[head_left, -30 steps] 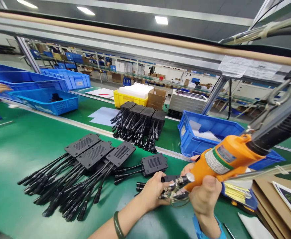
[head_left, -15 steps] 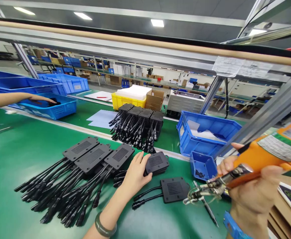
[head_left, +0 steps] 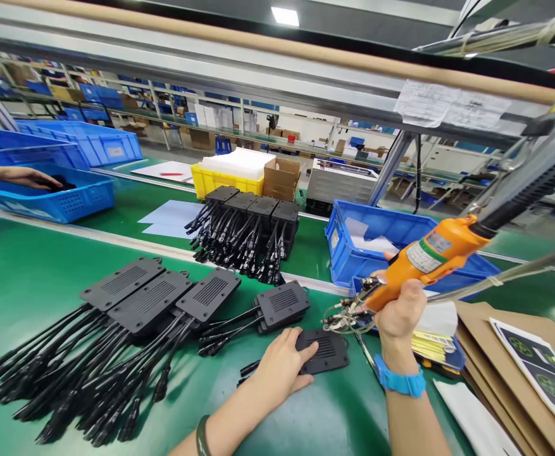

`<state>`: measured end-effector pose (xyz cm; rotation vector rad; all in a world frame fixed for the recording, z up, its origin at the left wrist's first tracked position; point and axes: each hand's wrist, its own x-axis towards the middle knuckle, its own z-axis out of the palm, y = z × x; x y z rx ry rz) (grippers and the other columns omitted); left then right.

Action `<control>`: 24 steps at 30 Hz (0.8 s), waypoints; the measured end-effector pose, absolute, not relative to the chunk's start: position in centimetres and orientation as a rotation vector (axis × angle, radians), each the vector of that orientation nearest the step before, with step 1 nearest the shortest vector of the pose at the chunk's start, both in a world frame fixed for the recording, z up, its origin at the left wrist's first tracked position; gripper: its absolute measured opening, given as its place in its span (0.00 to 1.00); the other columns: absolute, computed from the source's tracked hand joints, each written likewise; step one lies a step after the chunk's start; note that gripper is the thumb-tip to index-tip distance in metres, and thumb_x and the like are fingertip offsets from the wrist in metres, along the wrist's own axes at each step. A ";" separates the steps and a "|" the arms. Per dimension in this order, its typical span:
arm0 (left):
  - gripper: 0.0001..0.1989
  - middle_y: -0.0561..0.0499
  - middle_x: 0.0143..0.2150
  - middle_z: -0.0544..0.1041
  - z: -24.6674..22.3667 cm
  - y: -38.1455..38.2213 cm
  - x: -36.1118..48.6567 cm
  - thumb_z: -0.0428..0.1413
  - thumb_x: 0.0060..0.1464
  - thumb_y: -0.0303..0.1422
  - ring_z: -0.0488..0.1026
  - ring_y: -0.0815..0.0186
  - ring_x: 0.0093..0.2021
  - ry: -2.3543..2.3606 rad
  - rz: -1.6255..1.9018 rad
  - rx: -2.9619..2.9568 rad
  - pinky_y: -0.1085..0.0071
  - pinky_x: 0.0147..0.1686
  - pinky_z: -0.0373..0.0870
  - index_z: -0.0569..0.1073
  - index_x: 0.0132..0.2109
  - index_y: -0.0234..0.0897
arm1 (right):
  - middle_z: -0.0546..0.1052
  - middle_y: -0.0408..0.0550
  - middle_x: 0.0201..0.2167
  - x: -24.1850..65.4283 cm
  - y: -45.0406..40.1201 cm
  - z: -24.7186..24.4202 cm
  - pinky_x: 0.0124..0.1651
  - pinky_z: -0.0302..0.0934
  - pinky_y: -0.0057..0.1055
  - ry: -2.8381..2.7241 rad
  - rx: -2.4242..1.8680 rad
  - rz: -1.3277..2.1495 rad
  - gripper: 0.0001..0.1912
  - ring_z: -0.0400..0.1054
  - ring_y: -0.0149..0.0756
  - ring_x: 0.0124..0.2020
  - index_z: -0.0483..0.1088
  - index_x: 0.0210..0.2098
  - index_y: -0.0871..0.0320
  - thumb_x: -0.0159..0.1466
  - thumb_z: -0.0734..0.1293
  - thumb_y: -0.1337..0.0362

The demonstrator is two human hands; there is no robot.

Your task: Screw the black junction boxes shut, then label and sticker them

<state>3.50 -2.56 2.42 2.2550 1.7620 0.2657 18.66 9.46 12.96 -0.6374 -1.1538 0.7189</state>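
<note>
My left hand (head_left: 281, 367) grips the cable end of a flat black plastic box (head_left: 327, 353) lying on the green bench; its fingers lie over the lid and the hand partly hides the two cables. In my right hand (head_left: 403, 310) is an orange electric screwdriver (head_left: 431, 253), its tip end pointing down-left above the far right corner of that box. Metal fittings and thin clear tubing (head_left: 348, 316) surround the tip, so the bit cannot be made out. Just behind, a small stack of similar boxes (head_left: 284, 304) sits with its cables to the left.
More cabled boxes lie in stacks at left (head_left: 149, 301) and behind (head_left: 249, 206). Blue bins (head_left: 353, 253) stand at back right, a yellow bin (head_left: 224, 183) at the back. Cardboard sheets (head_left: 476, 335) lie right. At far left, another person's hand (head_left: 30, 177) reaches into a blue basket (head_left: 82, 199).
My left hand has moved from the small stack to the single box nearer me. My right hand has brought the screwdriver leftward, its tip now over that box's corner. The view has shifted.
</note>
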 end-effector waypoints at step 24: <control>0.33 0.34 0.61 0.66 2.3 -2.5 3.5 0.67 0.50 0.39 0.66 0.44 0.59 1.740 0.340 2.239 0.52 0.55 0.68 0.69 0.62 0.43 | 0.68 0.41 0.16 17.6 8.8 11.7 0.11 0.53 0.26 -1.300 -0.690 0.758 0.31 0.58 0.30 0.10 0.72 0.40 0.59 0.61 0.60 0.36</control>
